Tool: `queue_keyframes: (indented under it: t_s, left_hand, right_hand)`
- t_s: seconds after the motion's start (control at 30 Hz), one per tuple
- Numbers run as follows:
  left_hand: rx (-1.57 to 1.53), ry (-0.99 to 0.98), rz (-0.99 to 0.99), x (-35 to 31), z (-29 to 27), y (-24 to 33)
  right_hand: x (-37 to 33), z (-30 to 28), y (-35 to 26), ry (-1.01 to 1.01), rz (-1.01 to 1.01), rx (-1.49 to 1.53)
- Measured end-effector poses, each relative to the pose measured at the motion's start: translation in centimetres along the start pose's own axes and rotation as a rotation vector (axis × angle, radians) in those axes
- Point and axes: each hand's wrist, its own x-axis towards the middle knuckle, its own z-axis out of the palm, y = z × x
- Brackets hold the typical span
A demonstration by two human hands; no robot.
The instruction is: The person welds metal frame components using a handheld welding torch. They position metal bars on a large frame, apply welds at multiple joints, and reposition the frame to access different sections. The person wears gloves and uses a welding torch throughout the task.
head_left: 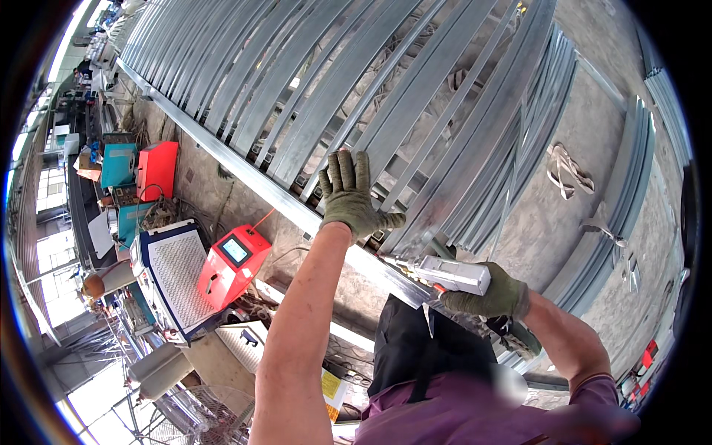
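Observation:
My left hand (pixel 351 197), in a green work glove, lies with fingers spread over the ends of the flat grey metal bars (pixel 319 122). Those bars run side by side in a large frame, their near ends meeting a long metal edge bar (pixel 245 172). In my right hand (pixel 498 291), gloved the same way, is a boxy silver-white welding gun (pixel 454 274) with an orange part near my fingers. Its nozzle end points left, toward the edge bar just below my left hand. Whether the tip touches metal cannot be made out.
A red box with a small screen (pixel 235 256) stands left, beside a white and blue cabinet (pixel 174 271). Long metal profiles (pixel 512 163) lie bundled on the right, with another stack (pixel 612 215) farther right. Straps (pixel 569 172) rest on the concrete floor between them. Cables trail under the frame.

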Motion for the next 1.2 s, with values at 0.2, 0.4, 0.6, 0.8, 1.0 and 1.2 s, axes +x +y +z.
queue_keyframes:
  t_s: [0.2, 0.4, 0.6, 0.8, 1.0, 1.2]
  left_hand:
    - [-0.112, 0.092, 0.055, -0.4, -0.4, -1.5]
    - [-0.287, 0.87, -0.276, -1.9, 0.1, -7.8]
    - [-0.324, 0.822, -0.661, -1.5, 6.3, -11.4]
    - [-0.69, 0.786, -0.676, -1.8, 5.8, -9.8]
    - [-0.664, 0.724, -0.564, -2.1, 7.0, -12.1]
    - [-0.743, 0.754, -0.474, -8.8, 10.3, -14.0]
  right_hand:
    - [1.7, 2.1, 3.5, 0.098, -0.252, 0.309]
    - [0.7, 1.3, 1.3, 0.032, 0.317, 1.283]
    - [-0.2, 0.8, -0.6, -0.001, 0.071, 0.297]
    - [-0.3, -0.2, -4.3, -0.028, 0.266, -0.026]
    - [-0.5, 0.7, -2.5, 0.094, 0.245, 0.263]
    - [-3.4, 3.2, -1.9, 0.415, 0.05, -0.163]
